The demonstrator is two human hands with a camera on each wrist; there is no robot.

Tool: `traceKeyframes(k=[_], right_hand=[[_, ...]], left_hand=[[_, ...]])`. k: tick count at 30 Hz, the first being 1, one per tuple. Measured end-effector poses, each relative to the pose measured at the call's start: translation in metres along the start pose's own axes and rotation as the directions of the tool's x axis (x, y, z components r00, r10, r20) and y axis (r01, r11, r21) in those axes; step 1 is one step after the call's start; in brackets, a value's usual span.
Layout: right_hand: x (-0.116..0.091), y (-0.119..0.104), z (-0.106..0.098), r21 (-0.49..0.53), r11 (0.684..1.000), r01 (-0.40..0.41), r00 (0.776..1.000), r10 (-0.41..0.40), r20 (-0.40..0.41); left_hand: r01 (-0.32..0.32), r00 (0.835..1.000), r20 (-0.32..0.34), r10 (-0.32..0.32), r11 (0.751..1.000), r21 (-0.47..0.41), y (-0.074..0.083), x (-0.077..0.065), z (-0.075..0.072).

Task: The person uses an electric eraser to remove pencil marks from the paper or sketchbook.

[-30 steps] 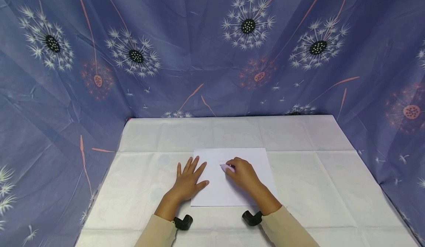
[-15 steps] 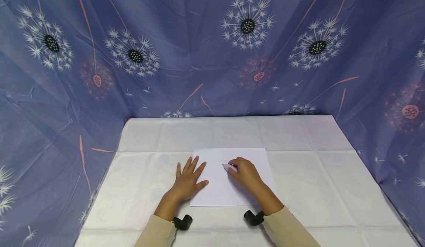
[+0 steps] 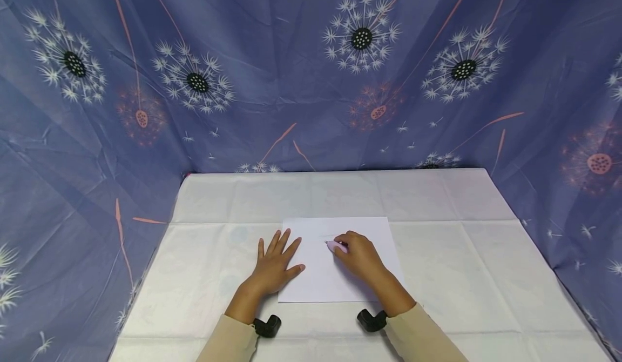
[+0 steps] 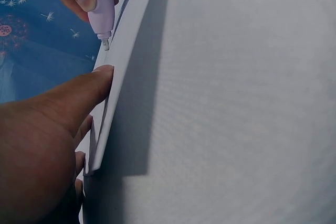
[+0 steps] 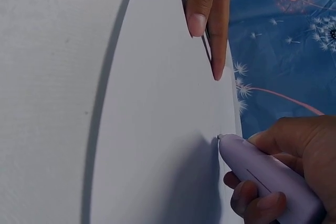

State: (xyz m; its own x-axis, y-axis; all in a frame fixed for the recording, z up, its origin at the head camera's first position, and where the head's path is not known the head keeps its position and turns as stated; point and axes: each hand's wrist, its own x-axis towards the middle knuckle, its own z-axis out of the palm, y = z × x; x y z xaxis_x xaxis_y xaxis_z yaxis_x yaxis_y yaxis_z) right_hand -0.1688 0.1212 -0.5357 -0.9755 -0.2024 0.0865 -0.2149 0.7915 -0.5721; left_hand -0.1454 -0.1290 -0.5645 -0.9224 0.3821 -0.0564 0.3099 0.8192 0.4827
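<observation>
A white sheet of paper (image 3: 311, 283) lies on the cloth-covered table, with a faint line across its upper part. My left hand (image 3: 273, 267) rests on the paper's left side, fingers spread and straight. In the left wrist view the thumb (image 4: 86, 85) presses near the edge of the sheet, whose near side stands up and casts a shadow. My right hand (image 3: 358, 253) grips a thick lilac pen (image 5: 265, 174) between thumb and curled fingers. Its small metal tip (image 4: 106, 44) points left and meets the paper, just below the faint line.
A white cloth (image 3: 452, 275) with fold creases covers the table. Blue fabric (image 3: 277, 54) with dandelion prints hangs behind it and at both sides. Black wrist mounts (image 3: 268, 326) stick out inward from both sleeves.
The right hand and the pen have shifted slightly to the right over the paper, then held nearly still over the last half second. My left hand stays in place.
</observation>
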Motion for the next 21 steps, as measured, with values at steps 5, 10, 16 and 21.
traceKeyframes(k=[5, 10, 16, 21], right_hand=[[-0.0003, -0.0016, 0.0007, 0.001, 1.000, 0.008, 1.000, -0.008, 0.020], [-0.0015, -0.0026, -0.0001, 0.000, 1.000, -0.003, 1.000, 0.003, 0.007], [-0.0014, -0.0014, 0.0001, 0.007, 1.000, -0.005, 1.000, 0.005, 0.011], [-0.0007, 0.0025, -0.0021, 0.008, 1.000, -0.016, 1.000, 0.016, 0.000]], left_hand=[[0.005, 1.000, -0.002, -0.005, 1.000, 0.012, 0.0008, -0.0001, -0.0005], [-0.001, 1.000, -0.005, 0.001, 1.000, 0.009, 0.0013, 0.0000, -0.0011], [-0.014, 1.000, -0.021, 0.014, 1.000, 0.007, 0.0021, -0.0010, -0.0022], [0.001, 1.000, 0.004, -0.001, 1.000, 0.008, 0.0025, -0.0014, -0.0027]])
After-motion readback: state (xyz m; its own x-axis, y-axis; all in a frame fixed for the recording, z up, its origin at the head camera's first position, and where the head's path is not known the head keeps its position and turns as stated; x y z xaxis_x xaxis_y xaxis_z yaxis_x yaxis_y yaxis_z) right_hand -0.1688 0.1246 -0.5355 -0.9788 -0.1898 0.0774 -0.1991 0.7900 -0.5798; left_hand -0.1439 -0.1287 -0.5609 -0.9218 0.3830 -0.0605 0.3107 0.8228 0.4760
